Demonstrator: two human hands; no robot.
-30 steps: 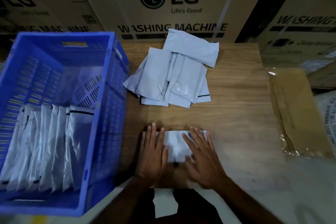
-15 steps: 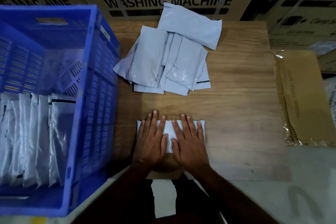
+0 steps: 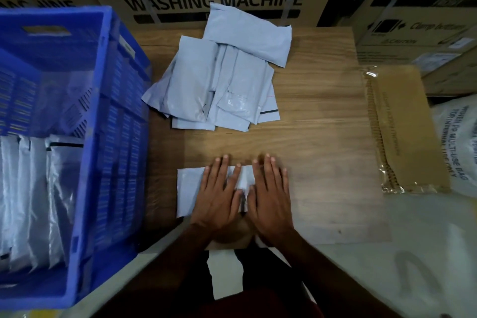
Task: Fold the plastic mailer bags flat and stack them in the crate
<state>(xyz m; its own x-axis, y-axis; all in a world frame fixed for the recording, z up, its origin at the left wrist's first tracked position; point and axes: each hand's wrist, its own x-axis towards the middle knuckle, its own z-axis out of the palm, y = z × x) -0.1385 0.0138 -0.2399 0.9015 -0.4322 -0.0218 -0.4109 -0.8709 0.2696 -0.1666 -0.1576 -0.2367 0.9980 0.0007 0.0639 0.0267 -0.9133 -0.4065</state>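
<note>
A folded white mailer bag (image 3: 187, 188) lies on the wooden tabletop (image 3: 322, 157) near its front edge. My left hand (image 3: 219, 193) and my right hand (image 3: 269, 196) press flat on it side by side, fingers straight, covering its right part. A loose pile of several unfolded white mailer bags (image 3: 219, 80) lies further back on the table. The blue plastic crate (image 3: 103, 137) stands at the left, with several folded mailers (image 3: 38, 193) standing on edge in a row inside it.
Large cardboard washing-machine boxes (image 3: 214, 0) wall off the back. A clear-wrapped bundle of brown envelopes (image 3: 405, 129) lies at the table's right edge, beside a white printed sack (image 3: 456, 144). Bare wood shows between the pile and my hands.
My hands have drawn together over the folded bag, and its right part now sits under my right hand. The camera view has tilted and shifted.
</note>
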